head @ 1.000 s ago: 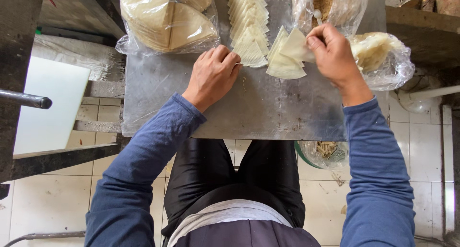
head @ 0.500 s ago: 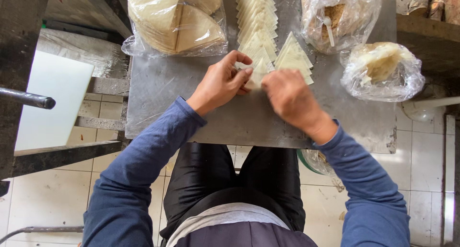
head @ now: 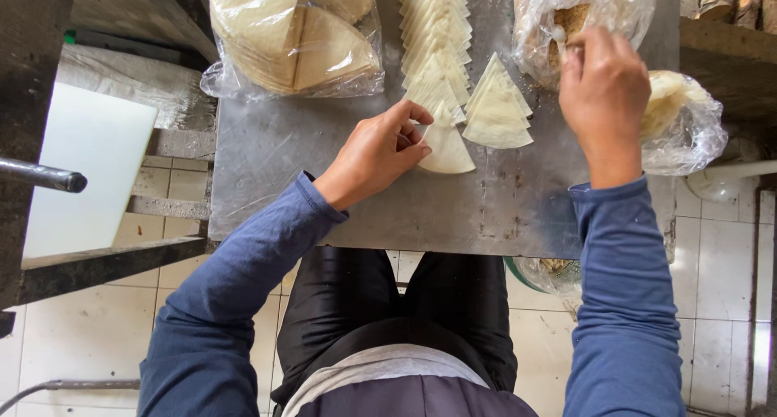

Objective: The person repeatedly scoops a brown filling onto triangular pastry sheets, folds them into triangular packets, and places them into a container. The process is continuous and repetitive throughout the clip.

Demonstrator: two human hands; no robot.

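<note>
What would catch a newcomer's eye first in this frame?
Most striking is the row of pale triangular pastry wrappers fanned up the middle of the metal table. The left hand pinches a single wrapper at the near end, while the right hand reaches into a clear bag of filling at top right.

Left hand [head: 376,154] low, fingers curled (thumb tucked under); right hand [head: 600,81] raised farther forward, fingertips pinched.
</note>
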